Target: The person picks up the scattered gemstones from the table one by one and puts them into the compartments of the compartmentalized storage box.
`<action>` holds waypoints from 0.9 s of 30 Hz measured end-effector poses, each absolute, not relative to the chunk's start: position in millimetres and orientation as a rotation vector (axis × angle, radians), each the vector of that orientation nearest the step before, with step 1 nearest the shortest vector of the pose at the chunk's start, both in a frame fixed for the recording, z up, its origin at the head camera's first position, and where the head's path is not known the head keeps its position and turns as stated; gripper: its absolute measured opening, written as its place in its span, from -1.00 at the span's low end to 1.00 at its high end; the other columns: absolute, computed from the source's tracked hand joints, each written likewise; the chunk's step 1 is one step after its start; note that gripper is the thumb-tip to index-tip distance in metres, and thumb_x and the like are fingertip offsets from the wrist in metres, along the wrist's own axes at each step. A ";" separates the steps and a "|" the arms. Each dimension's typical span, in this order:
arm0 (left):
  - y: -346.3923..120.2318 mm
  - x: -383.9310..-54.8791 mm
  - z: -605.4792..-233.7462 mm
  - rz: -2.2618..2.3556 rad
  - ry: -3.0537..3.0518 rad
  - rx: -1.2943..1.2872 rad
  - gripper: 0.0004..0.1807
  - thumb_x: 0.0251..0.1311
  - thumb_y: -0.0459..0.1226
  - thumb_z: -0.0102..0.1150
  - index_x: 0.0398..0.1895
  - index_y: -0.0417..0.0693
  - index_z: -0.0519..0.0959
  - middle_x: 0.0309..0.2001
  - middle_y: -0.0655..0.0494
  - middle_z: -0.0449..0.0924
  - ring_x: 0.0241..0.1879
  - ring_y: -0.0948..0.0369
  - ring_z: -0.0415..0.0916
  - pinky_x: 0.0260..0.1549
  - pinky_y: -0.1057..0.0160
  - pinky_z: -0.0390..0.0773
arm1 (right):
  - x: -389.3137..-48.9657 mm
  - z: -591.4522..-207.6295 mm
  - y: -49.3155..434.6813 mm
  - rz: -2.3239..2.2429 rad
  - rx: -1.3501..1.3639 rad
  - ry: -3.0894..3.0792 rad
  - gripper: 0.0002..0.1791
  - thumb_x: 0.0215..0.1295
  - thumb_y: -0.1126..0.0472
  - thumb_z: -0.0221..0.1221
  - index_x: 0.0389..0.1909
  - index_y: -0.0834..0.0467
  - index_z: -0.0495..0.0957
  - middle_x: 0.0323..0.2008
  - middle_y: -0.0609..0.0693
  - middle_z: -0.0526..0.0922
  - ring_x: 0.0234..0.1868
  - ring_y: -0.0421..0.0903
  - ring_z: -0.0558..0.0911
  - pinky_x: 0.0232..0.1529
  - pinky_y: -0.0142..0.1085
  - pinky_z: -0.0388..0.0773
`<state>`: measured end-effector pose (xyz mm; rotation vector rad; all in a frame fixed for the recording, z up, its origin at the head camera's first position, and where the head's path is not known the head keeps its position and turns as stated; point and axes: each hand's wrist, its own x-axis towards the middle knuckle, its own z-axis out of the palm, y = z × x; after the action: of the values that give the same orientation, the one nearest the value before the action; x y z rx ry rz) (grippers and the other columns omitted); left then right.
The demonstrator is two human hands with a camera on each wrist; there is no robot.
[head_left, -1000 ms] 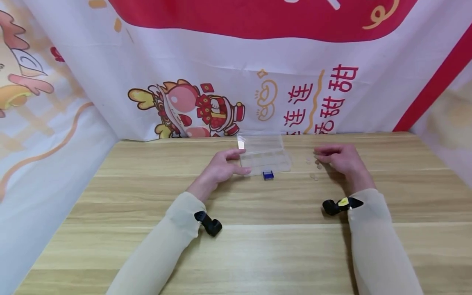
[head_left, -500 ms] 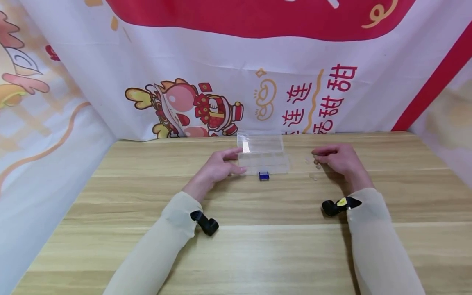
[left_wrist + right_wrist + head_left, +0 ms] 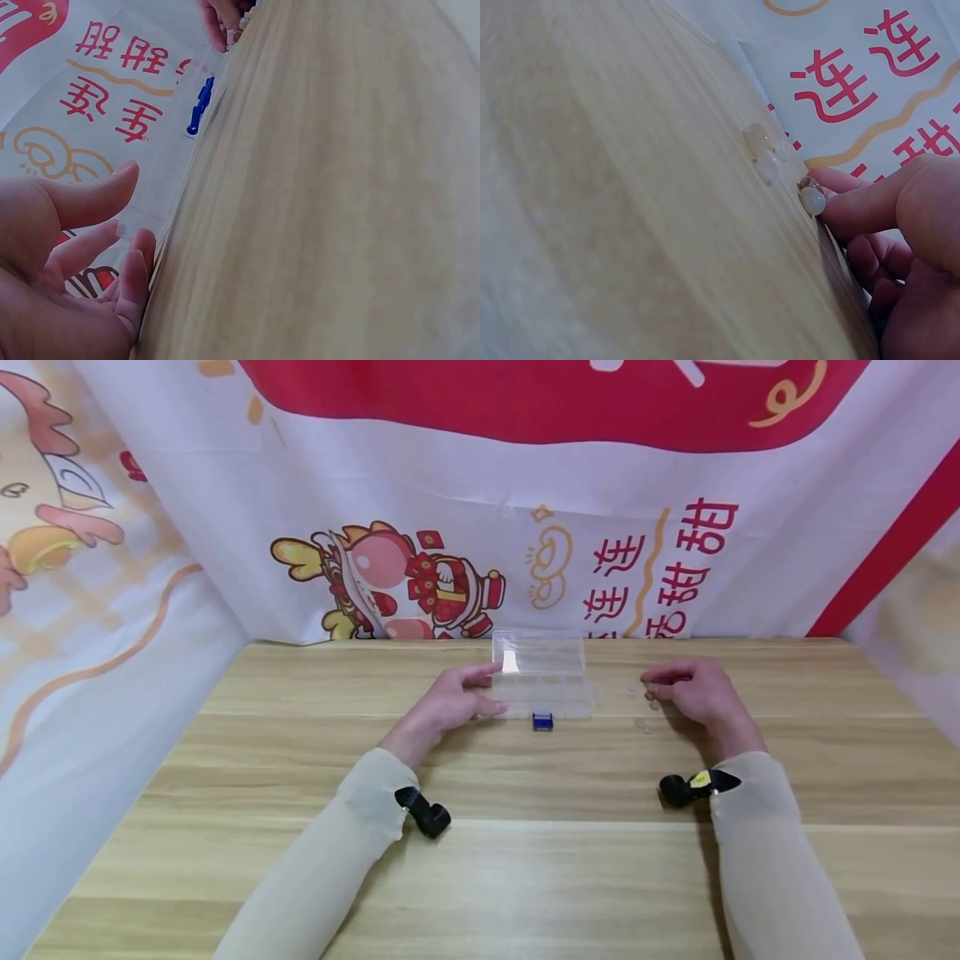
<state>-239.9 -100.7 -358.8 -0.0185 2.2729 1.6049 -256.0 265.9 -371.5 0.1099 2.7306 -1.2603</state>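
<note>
A clear plastic compartment box (image 3: 576,702) lies with its lid (image 3: 551,652) raised against the backdrop; a blue latch (image 3: 543,722) shows at its front. My left hand (image 3: 459,700) rests at the box's left end, its thumb by the front corner and its forefinger near the hinge, both fairly straight. Right of the box, my right hand (image 3: 697,692) has thumb and forefinger brought together at the small beads on the table. A brownish bead (image 3: 808,183) sits at those fingertips, beside a pale bead (image 3: 813,201). The other right fingers are curled under.
Several more small round beads lie loose between box and right hand, among them a peach-coloured bead (image 3: 759,138) and a clear bead (image 3: 767,166). The wooden table (image 3: 495,877) meets a printed cloth backdrop (image 3: 450,477) just behind the box. Cloth also hangs at both sides.
The head view has shifted slightly. Both hands stay nearly where they were, the left at the box and the right fingertips at the beads; the right thumb and forefinger look a little closer together.
</note>
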 end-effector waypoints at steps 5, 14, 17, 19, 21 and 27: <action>-97.4 -240.2 -359.9 1.601 2.271 -0.017 -0.22 0.23 -0.33 0.48 0.51 0.31 0.48 0.48 0.04 0.43 0.33 0.02 0.43 0.23 0.10 0.53 | -253.4 -373.6 269.7 -1.235 0.080 2.766 -0.65 0.56 0.22 0.19 0.25 0.25 0.64 0.34 0.32 0.59 0.44 0.24 0.38 0.49 0.18 0.21; -97.7 -239.2 -360.0 1.594 2.270 -0.033 -0.23 0.25 -0.31 0.48 0.52 0.30 0.47 0.48 0.05 0.44 0.32 0.02 0.42 0.19 0.13 0.53 | -252.8 -376.3 271.1 -1.221 0.056 2.790 -0.65 0.53 0.20 0.23 0.21 0.28 0.65 0.21 0.32 0.67 0.27 0.17 0.50 0.21 -0.11 0.35; -98.8 -238.9 -359.5 1.596 2.270 -0.031 -0.22 0.24 -0.31 0.48 0.52 0.29 0.47 0.48 0.05 0.43 0.32 0.01 0.42 0.20 0.11 0.53 | -254.2 -376.1 269.6 -1.237 0.069 2.786 -0.65 0.53 0.18 0.23 0.20 0.28 0.64 0.15 0.31 0.69 0.22 0.14 0.52 0.12 -0.22 0.30; -99.4 -239.1 -359.2 1.598 2.271 -0.028 -0.22 0.24 -0.31 0.48 0.52 0.29 0.47 0.48 0.05 0.43 0.32 0.01 0.42 0.20 0.12 0.54 | -254.5 -375.0 268.8 -1.250 0.080 2.786 -0.65 0.53 0.18 0.23 0.20 0.28 0.63 0.16 0.32 0.66 0.23 0.16 0.51 0.13 -0.21 0.29; -99.5 -239.1 -358.7 1.598 2.271 -0.027 -0.22 0.24 -0.32 0.48 0.52 0.29 0.47 0.48 0.05 0.43 0.32 0.01 0.41 0.19 0.12 0.54 | -254.3 -373.6 268.2 -1.263 0.090 2.789 -0.65 0.54 0.18 0.22 0.20 0.30 0.61 0.17 0.33 0.63 0.24 0.18 0.49 0.14 -0.21 0.29; -99.5 -239.4 -358.1 1.597 2.273 -0.028 -0.23 0.25 -0.31 0.48 0.52 0.28 0.47 0.48 0.04 0.42 0.32 0.01 0.41 0.21 0.11 0.54 | -253.2 -368.9 266.7 -1.277 0.119 2.815 -0.61 0.53 0.18 0.22 0.24 0.30 0.58 0.20 0.32 0.59 0.16 0.11 0.50 0.05 -0.23 0.35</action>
<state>-239.4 -99.5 -358.1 -0.0279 2.2726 1.5972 -253.2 266.7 -368.9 0.1191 2.8148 -1.2765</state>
